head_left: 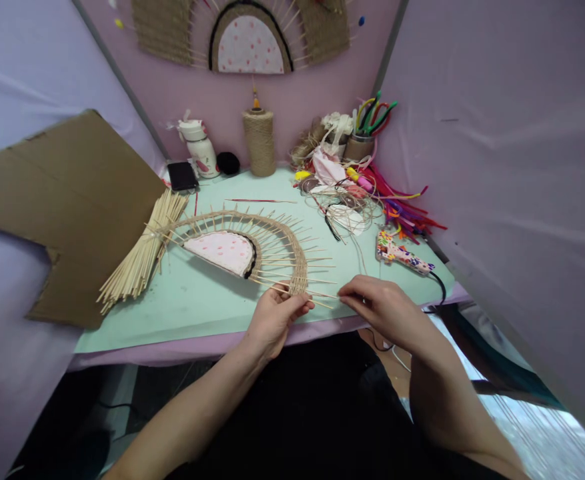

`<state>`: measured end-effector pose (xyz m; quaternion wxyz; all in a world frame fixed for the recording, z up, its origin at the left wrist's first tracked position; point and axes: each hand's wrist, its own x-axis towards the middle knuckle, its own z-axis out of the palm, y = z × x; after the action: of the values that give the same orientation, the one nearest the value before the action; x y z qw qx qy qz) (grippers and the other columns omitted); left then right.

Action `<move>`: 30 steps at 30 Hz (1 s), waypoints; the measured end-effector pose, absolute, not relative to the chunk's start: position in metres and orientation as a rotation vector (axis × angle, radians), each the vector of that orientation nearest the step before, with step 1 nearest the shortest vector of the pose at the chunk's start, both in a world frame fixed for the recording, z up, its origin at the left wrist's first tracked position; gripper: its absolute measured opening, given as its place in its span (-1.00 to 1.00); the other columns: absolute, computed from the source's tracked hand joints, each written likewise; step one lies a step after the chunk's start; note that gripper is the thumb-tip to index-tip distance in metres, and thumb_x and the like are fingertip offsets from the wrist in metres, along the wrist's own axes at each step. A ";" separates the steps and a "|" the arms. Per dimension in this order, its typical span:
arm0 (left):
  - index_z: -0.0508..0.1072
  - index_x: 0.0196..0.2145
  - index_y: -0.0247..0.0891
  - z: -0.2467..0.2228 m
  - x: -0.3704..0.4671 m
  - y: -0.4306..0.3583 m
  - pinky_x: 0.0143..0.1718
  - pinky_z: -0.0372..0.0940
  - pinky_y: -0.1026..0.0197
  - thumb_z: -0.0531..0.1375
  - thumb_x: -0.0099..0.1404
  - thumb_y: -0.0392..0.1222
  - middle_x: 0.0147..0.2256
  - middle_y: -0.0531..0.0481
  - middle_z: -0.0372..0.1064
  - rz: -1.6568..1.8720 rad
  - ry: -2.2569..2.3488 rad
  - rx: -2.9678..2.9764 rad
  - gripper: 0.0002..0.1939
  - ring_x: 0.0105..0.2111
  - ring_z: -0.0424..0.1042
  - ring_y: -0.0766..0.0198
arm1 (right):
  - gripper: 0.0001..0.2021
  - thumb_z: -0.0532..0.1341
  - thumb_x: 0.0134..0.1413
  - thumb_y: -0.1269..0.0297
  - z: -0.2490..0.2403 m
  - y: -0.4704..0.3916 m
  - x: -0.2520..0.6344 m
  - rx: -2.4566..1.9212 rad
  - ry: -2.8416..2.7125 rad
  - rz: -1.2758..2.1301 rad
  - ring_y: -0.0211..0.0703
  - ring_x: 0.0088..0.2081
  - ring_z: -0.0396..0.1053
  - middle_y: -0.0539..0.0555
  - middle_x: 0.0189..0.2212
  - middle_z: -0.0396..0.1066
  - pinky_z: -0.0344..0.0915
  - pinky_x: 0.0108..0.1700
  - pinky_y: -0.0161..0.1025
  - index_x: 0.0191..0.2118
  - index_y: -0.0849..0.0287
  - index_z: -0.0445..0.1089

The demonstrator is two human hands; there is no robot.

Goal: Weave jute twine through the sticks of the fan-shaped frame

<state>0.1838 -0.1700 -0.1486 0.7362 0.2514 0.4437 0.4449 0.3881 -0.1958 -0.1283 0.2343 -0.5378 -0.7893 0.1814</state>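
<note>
A half-round fan of thin wooden sticks, woven with jute twine (297, 257), lies tilted over the table's front edge. At its centre is a pink-spotted white half-circle (222, 250) with a black trim on part of its rim. My left hand (277, 317) is closed around the near end of the woven band, thumb on top. Just beyond the stick tips, my right hand (379, 307) is closed in a pinch. A thin strand of jute twine (359, 250) runs from the heap behind down to this hand; its end between the fingers is hard to see.
A bundle of sticks (145, 257) lies at left beside cut cardboard (82, 200). Behind stand a white bottle (202, 150) and a twine cone (259, 143). At right are tangled twine, pipe cleaners (407, 207) and a corded glue gun (402, 255). A similar woven piece (252, 43) hangs ahead.
</note>
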 end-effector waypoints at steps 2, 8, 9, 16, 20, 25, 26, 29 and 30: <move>0.43 -0.39 -0.37 -0.150 0.182 -0.171 -0.42 0.36 0.40 0.49 -0.16 -0.26 -0.48 0.04 0.45 0.968 0.974 0.549 -0.61 -0.51 0.43 0.43 | -0.84 0.13 0.27 0.26 -0.131 -0.194 0.385 -1.518 -2.058 0.358 -0.20 -0.34 0.37 0.05 -0.38 0.44 0.23 -0.26 -0.26 -0.31 0.14 0.41; 0.45 -0.39 -0.39 -0.157 0.176 -0.175 -0.38 0.37 0.41 0.49 -0.10 -0.25 -0.46 0.00 0.47 0.869 0.917 0.577 -0.65 -0.48 0.46 0.41 | -0.77 0.11 0.29 0.19 -0.137 -0.185 0.370 -1.443 -1.965 0.133 -0.17 -0.35 0.35 0.08 -0.43 0.41 0.22 -0.25 -0.25 -0.35 0.14 0.38; 0.45 -0.39 -0.39 -0.158 0.175 -0.176 -0.37 0.38 0.40 0.50 -0.09 -0.25 -0.46 -0.02 0.48 0.846 0.917 0.565 -0.65 -0.47 0.47 0.40 | -0.77 0.10 0.29 0.19 -0.140 -0.182 0.368 -1.446 -1.964 0.128 -0.17 -0.35 0.35 0.08 -0.43 0.42 0.22 -0.25 -0.25 -0.36 0.14 0.38; 0.45 -0.36 -0.35 -0.155 0.169 -0.180 -0.20 0.43 0.27 0.46 -0.01 -0.27 -0.33 -0.10 0.53 0.781 0.905 0.486 -0.69 -0.36 0.52 0.30 | -0.79 0.11 0.27 0.21 -0.153 -0.164 0.353 -1.515 -1.930 0.163 -0.17 -0.36 0.36 0.08 -0.41 0.44 0.23 -0.25 -0.25 -0.37 0.14 0.38; 0.47 -0.36 -0.36 -0.154 0.168 -0.182 -0.21 0.42 0.27 0.44 0.02 -0.27 -0.31 -0.10 0.52 0.723 0.875 0.476 -0.74 -0.35 0.50 0.32 | -0.80 0.11 0.28 0.23 -0.151 -0.162 0.344 -1.477 -1.987 0.184 -0.17 -0.32 0.37 0.08 -0.38 0.44 0.22 -0.23 -0.26 -0.35 0.14 0.39; 0.47 -0.40 -0.38 -0.155 0.168 -0.181 -0.32 0.39 0.35 0.42 0.00 -0.33 -0.39 -0.07 0.49 0.713 0.880 0.433 -0.79 -0.43 0.46 0.39 | -0.82 0.14 0.25 0.23 -0.150 -0.163 0.346 -1.504 -1.975 0.187 -0.18 -0.34 0.36 0.06 -0.40 0.43 0.21 -0.26 -0.27 -0.37 0.14 0.38; 0.47 -0.42 -0.39 -0.155 0.169 -0.180 -0.35 0.38 0.36 0.40 0.01 -0.33 -0.42 -0.07 0.48 0.714 0.881 0.421 -0.80 -0.45 0.45 0.38 | -0.82 0.16 0.25 0.23 -0.150 -0.163 0.348 -1.513 -1.960 0.192 -0.18 -0.35 0.36 0.05 -0.41 0.43 0.21 -0.26 -0.27 -0.38 0.14 0.37; 0.44 -0.43 -0.35 -0.154 0.173 -0.176 -0.47 0.33 0.36 0.36 0.07 -0.27 -0.51 -0.04 0.43 0.749 0.885 0.370 -0.84 -0.52 0.41 0.37 | -0.82 0.18 0.22 0.21 -0.149 -0.166 0.353 -1.513 -1.937 0.239 -0.19 -0.37 0.35 0.04 -0.42 0.42 0.20 -0.28 -0.27 -0.38 0.14 0.37; 0.45 -0.41 -0.34 -0.154 0.175 -0.174 -0.51 0.30 0.36 0.35 0.09 -0.24 -0.53 -0.02 0.41 0.765 0.893 0.358 -0.84 -0.55 0.38 0.38 | -0.82 0.19 0.22 0.20 -0.149 -0.167 0.355 -1.510 -1.936 0.258 -0.20 -0.37 0.35 0.04 -0.43 0.42 0.20 -0.29 -0.28 -0.38 0.13 0.38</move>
<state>0.1750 -0.1744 -0.1536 0.8172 0.1678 0.4187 0.3588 0.3548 -0.1669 -0.1492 0.3301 -0.5773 -0.7403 0.0985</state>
